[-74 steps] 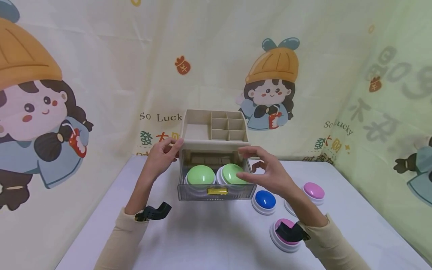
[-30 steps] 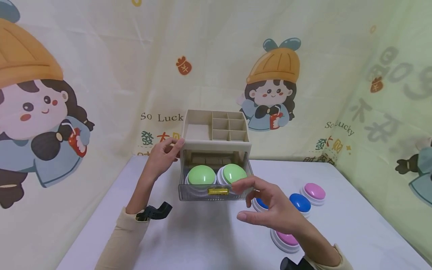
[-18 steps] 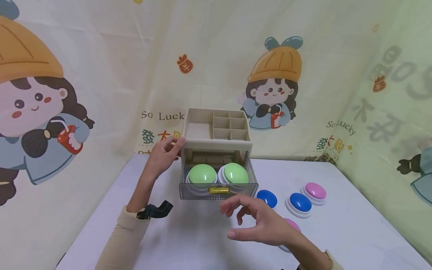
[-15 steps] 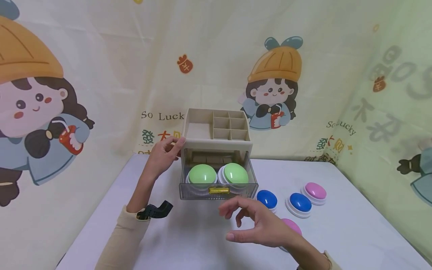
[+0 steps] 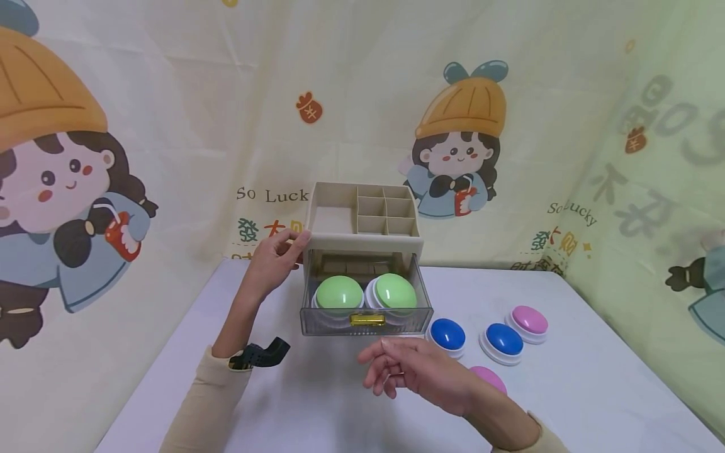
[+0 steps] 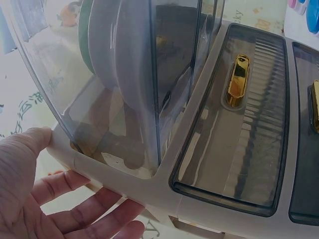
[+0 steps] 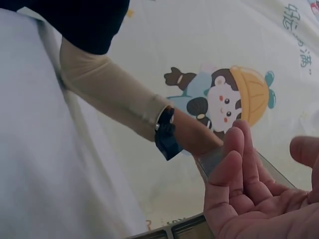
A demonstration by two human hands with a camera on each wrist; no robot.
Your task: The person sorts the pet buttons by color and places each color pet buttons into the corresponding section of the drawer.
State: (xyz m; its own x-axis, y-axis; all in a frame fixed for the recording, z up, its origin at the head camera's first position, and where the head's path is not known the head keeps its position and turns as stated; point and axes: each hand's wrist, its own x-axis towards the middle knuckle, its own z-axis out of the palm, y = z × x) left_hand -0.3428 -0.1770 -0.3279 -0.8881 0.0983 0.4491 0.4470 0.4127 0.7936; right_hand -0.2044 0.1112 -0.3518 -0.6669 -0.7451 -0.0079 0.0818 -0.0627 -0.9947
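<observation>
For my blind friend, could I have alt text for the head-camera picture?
An organizer's open drawer holds two green buttons. The left hand holds the organizer; the empty right hand hovers in front. Blue buttons and pink buttons lie at right on a white table.

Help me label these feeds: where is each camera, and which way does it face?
Head: on the head, facing forward and down at the organizer; left hand, right hand and beige sleeves show.
Left wrist: worn there, facing the organizer's side and gold handles; part of the left hand shows.
Right wrist: worn there, facing past the right hand's fingers toward the left sleeve and patterned cloth.
Shared: head and left wrist both show the left hand at the organizer.
</observation>
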